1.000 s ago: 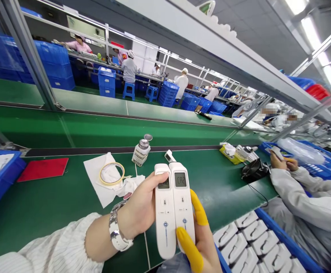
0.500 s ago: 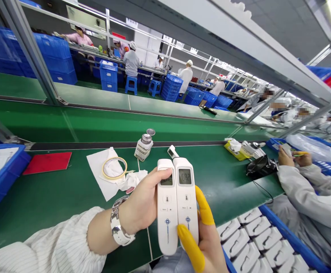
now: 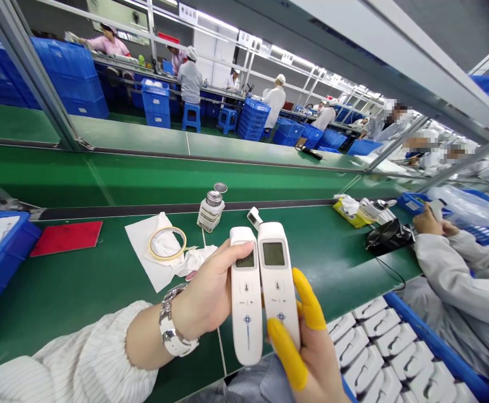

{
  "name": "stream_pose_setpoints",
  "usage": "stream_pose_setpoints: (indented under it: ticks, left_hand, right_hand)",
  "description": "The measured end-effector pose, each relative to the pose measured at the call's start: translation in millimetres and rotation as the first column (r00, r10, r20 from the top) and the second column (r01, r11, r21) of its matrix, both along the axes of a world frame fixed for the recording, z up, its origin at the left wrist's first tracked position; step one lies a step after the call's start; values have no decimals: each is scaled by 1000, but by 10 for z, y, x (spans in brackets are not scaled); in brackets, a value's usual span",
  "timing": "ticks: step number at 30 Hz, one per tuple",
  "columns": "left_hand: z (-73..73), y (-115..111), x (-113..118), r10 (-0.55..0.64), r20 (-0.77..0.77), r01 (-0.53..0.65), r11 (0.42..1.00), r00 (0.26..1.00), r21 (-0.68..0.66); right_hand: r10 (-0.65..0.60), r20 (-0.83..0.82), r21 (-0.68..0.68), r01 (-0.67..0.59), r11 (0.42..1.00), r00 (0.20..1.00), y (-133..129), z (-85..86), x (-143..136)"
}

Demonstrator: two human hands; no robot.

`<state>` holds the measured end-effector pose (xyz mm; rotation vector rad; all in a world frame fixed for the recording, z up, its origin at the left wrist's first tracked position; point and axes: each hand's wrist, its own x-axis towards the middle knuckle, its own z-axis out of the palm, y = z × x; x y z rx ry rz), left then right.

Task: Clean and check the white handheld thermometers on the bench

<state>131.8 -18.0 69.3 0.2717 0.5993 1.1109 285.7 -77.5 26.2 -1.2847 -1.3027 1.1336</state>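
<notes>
My left hand [image 3: 205, 291] is closed around a white handheld infrared thermometer [image 3: 247, 330], its thumb lying over the top of the small screen. My right hand [image 3: 318, 352], with yellow finger cots on two fingers, grips a second white thermometer [image 3: 276, 285] of the same kind. Both are held upright side by side above the bench, screens facing me, with a narrow gap between their lower ends. The right one leans slightly, and its screen looks blank. Beyond them, another white device [image 3: 254, 217] lies on the bench, partly hidden.
A white bottle [image 3: 211, 215] with a metal top stands behind a tape roll [image 3: 152, 246] on white paper. A red folder [image 3: 66, 238] lies left. At lower right, a blue crate [image 3: 441, 341] holds rows of white devices. A co-worker's sleeve [image 3: 450, 268] is at right, near a black fan [image 3: 389, 236].
The digits on the right thermometer's screen have gone. That thermometer has tilted, and its lower end has moved away to the right from the left one. The view has shifted slightly.
</notes>
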Motion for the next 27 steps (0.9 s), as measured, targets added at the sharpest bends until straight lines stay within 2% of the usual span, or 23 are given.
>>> stream_pose_setpoints:
  ticks: [4,6,9,10,13,16,18,21,25,27]
  left_hand:
    - [68,107,-177,110,-20,-109,992,994,67]
    - [122,147,-298,149,-51,-145,987,987,68]
    - [199,163,-438,205,-69,-201,978,976,64]
    - [219,158,-467,229,-68,-224,972,971,71]
    - [251,138,-507,283,-65,-276,956,957,94]
    - [242,130,-508,282,-75,-273,956,957,102]
    - [218,134,-500,281,-81,-271,955,956,119]
    - [171,146,-485,313,-76,-299,943,947,148]
    - [128,159,-480,304,-56,-297,949,951,107]
    - [118,167,-486,304,-56,-299,951,951,78]
  right_hand:
    - [-42,31,51,41,998,999,226,51,194]
    - [-88,52,88,83,993,995,414,-8,337]
    - [-129,258,98,107,989,957,762,-276,630]
    - [-134,389,75,113,991,911,880,-395,740]
    - [-213,563,71,210,975,799,1184,-713,1041]
    - [-271,652,138,241,961,708,1404,-828,1172]
    - [-271,672,193,190,963,689,1533,-800,1108]
    - [-206,661,217,79,973,721,1744,-730,819]
    - [-92,581,138,14,990,809,2008,-725,371]
    - [-48,496,88,5,996,867,2030,-716,212]
